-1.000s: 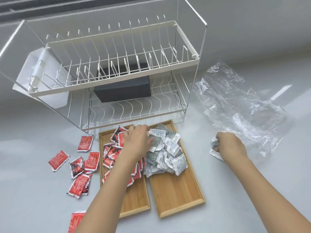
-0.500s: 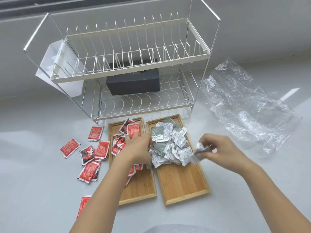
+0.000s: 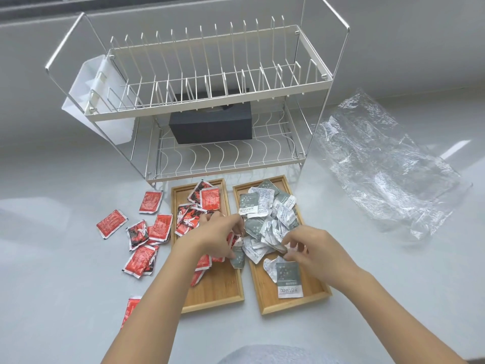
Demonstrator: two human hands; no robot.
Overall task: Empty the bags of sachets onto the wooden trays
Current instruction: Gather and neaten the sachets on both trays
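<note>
Showing two bare hands at work over a pair of wooden trays on a pale grey counter; the left tray (image 3: 225,290) and the right tray (image 3: 312,292) lie side by side, just in front of a white two-tier wire dish rack (image 3: 210,106). The left hand (image 3: 215,237) rests over the inner edge of the left tray, fingers curled, with thumb and fingertips closed on the edge of a grey-green sachet (image 3: 238,257) that straddles the gap between the trays; the right hand (image 3: 312,248) hovers above the right tray, fingers bent and drawn loosely together at the near edge of the grey pile; whether it pinches a sachet cannot be told. Red sachets (image 3: 207,203) are heaped on the left tray, partly under the left hand; further red sachets (image 3: 143,237) lie scattered on the counter to the left of that tray, one (image 3: 131,308) partly hidden by the left forearm. Grey and white sachets (image 3: 267,214) are piled on the far half of the right tray; a single grey sachet (image 3: 288,279) lies flat near its front. An emptied clear plastic bag (image 3: 383,164) lies crumpled on the counter well to the right; a dark box (image 3: 212,124) sits on the rack's lower shelf; a white plastic holder (image 3: 91,101) hangs at the rack's left end.
</note>
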